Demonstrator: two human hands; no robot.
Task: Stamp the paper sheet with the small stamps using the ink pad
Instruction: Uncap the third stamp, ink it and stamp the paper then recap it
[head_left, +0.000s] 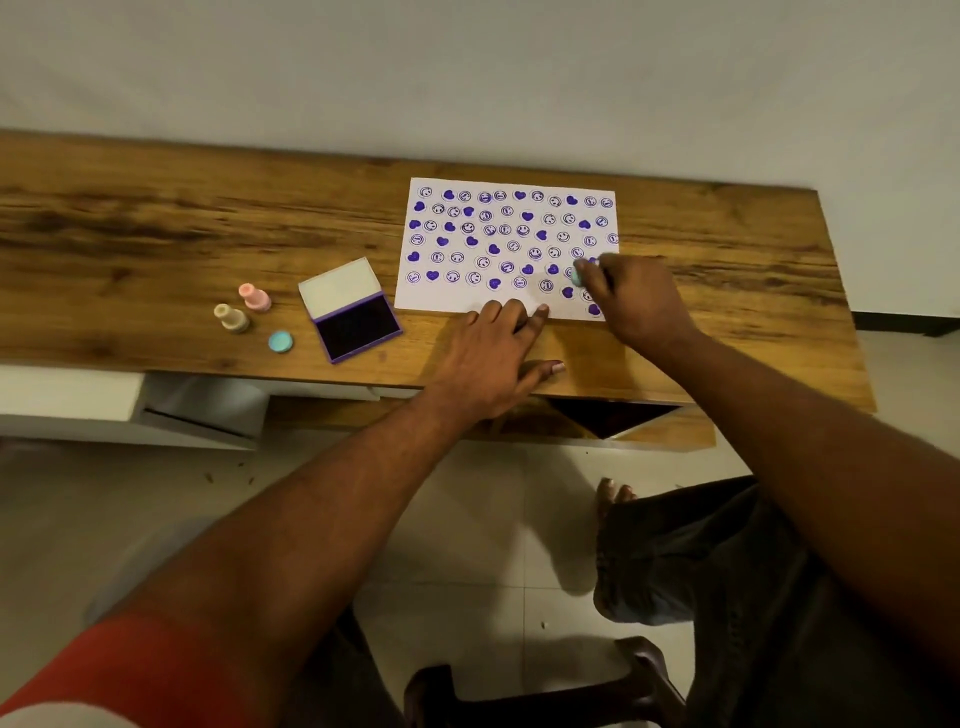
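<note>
A white paper sheet (467, 304) lies on the wooden table (156, 234), covered with several purple smiley and heart prints. My right hand (636, 304) is closed around a small teal stamp (576, 277), held low over the sheet's lower right part. Flat on the table lies my left hand (493, 358), its fingertips pressing on the sheet's near edge. The purple ink pad (358, 325) sits open to the left of the sheet, lid up. Further left stand a pink stamp (254, 297) and a beige stamp (231, 317), with a teal cap (280, 342) beside them.
The table's near edge runs just below my left hand. Under the table, a white drawer unit (156, 410) is visible at the left. My knee (701, 561) and a dark stool (545, 686) are below, over a tiled floor.
</note>
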